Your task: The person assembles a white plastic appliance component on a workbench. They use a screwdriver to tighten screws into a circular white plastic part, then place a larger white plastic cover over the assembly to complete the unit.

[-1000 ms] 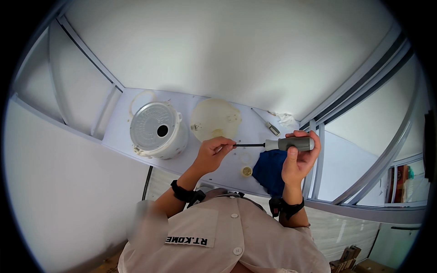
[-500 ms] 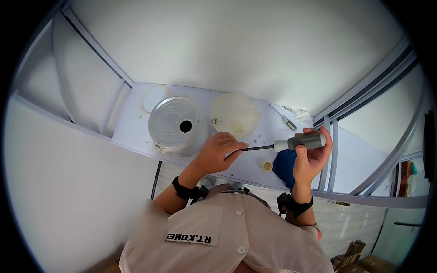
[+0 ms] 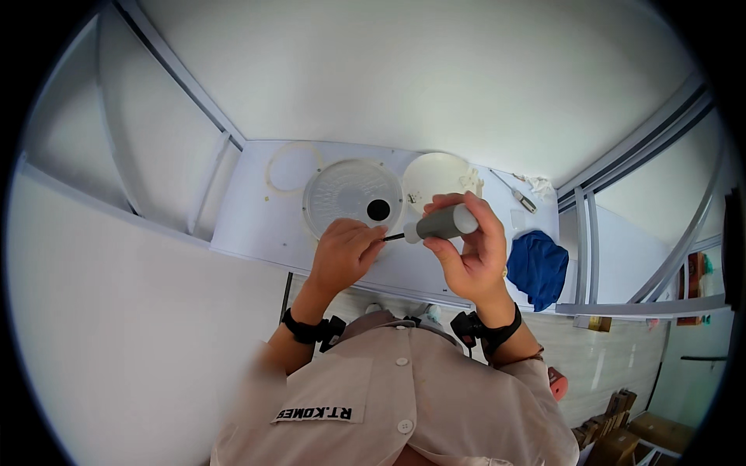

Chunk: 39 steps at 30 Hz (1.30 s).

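My right hand is wrapped round the grey handle of a screwdriver, whose dark shaft points left. At the shaft's tip the thumb and fingers of my left hand are pinched together. Whether a small part is also between them cannot be seen. Both hands are over the near right side of a round container with a grey lid. The lid has a black round hole and small fasteners around its rim. My left hand hides part of the near rim.
A cream ring lies behind the container on the white table. To the right are an off-white disc with small dark bits, a second screwdriver and blue cloth. Metal frames stand at both sides.
Both hands and the screwdriver have moved left, from beside the container to over its near rim. The view has shifted, so the table's things appear further right.
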Motion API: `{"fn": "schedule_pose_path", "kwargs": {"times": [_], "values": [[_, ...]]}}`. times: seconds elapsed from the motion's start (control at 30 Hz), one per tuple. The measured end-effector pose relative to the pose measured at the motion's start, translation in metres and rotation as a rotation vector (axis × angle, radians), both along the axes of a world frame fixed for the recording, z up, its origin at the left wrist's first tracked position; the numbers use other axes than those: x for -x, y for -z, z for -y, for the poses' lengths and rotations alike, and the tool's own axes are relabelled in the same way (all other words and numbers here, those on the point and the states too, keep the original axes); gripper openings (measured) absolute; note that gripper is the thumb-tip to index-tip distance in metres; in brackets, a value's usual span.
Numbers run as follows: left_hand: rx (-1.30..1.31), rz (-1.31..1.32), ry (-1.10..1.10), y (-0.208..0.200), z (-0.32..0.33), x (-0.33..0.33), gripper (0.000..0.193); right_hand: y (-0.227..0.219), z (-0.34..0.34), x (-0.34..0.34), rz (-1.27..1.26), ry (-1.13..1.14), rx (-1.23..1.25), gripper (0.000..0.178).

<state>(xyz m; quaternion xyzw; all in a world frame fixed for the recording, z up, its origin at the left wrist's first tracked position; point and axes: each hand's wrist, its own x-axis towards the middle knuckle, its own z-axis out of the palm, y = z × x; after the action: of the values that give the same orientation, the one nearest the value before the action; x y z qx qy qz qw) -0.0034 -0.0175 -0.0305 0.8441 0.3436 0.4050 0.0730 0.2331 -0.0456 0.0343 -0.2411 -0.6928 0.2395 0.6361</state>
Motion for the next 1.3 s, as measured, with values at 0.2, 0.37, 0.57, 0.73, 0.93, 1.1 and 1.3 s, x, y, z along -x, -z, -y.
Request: {"fn": "schedule_pose_path", "kwargs": {"times": [0.2, 0.37, 0.57, 0.73, 0.93, 1.1, 1.3], "values": [[0.028, 0.062, 0.034, 0.011, -0.007, 0.012, 0.026, -0.006, -0.001, 0.024, 0.114, 0.176, 0.040, 0.067], [0.102, 0.117, 0.065, 0.009, -0.008, 0.012, 0.027, -0.011, 0.000, 0.037, 0.086, 0.206, 0.097, 0.065], [0.170, 0.131, 0.095, 0.011, -0.009, 0.014, 0.025, -0.017, 0.003, 0.037, 0.238, 0.230, 0.074, 0.073], [0.204, 0.112, 0.116, 0.011, -0.010, 0.018, 0.025, -0.021, -0.006, 0.043, 0.319, 0.359, -0.083, 0.079], [0.194, 0.133, 0.087, 0.014, -0.011, 0.019, 0.027, -0.030, -0.010, 0.050, 0.421, 0.390, -0.111, 0.072], [0.207, 0.146, 0.067, 0.011, -0.012, 0.020, 0.024, -0.047, -0.012, 0.068, 0.202, 0.204, -0.002, 0.063], [0.278, 0.153, 0.069, 0.010, -0.013, 0.020, 0.015, -0.029, -0.007, 0.067, 0.407, 0.430, -0.054, 0.058]]}}
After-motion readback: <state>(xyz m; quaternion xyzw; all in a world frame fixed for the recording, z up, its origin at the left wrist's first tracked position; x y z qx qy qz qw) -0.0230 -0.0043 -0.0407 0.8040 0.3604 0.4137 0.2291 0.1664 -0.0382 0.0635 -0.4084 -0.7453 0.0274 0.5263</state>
